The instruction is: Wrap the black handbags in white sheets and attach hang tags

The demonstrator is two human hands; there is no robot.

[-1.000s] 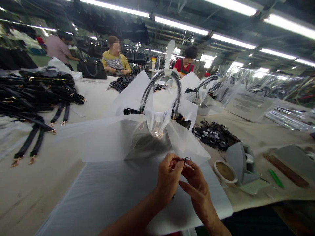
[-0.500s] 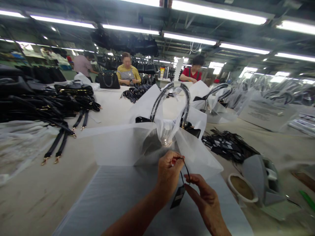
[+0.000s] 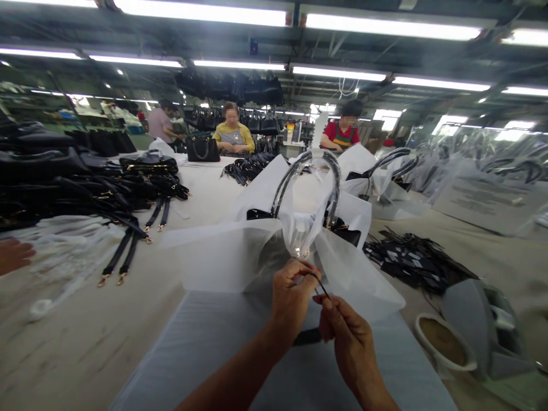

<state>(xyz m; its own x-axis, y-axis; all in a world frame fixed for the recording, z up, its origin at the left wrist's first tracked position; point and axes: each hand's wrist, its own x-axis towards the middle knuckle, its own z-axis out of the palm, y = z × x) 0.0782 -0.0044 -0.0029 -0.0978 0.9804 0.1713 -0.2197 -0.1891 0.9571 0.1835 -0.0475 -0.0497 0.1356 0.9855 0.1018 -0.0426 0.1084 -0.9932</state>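
My left hand (image 3: 291, 294) pinches one end of a thin black cord loop (image 3: 319, 281). Closed on the loop's other end is my right hand (image 3: 349, 334), a little lower and to the right. A dark hang tag (image 3: 307, 337) shows behind the right fingers, mostly covered. Just beyond both hands stands a black handbag (image 3: 351, 235), largely covered by white wrapping sheets (image 3: 226, 260). Its two upright handles (image 3: 287, 181) are sleeved in clear plastic. Under my hands lies a pale bluish sheet (image 3: 222, 348).
Black straps with gold clasps (image 3: 122, 254) lie left, beside crumpled plastic (image 3: 64, 251). Another person's hand (image 3: 15, 255) is at the left edge. Right are a pile of black tags (image 3: 406, 257), a tape dispenser (image 3: 466, 319) and wrapped bags (image 3: 479, 194). Several people work behind.
My right hand has moved up the cord, closer to my left hand, and now covers much of the tag. The view has turned slightly left. Another person's hand has appeared at the left edge.
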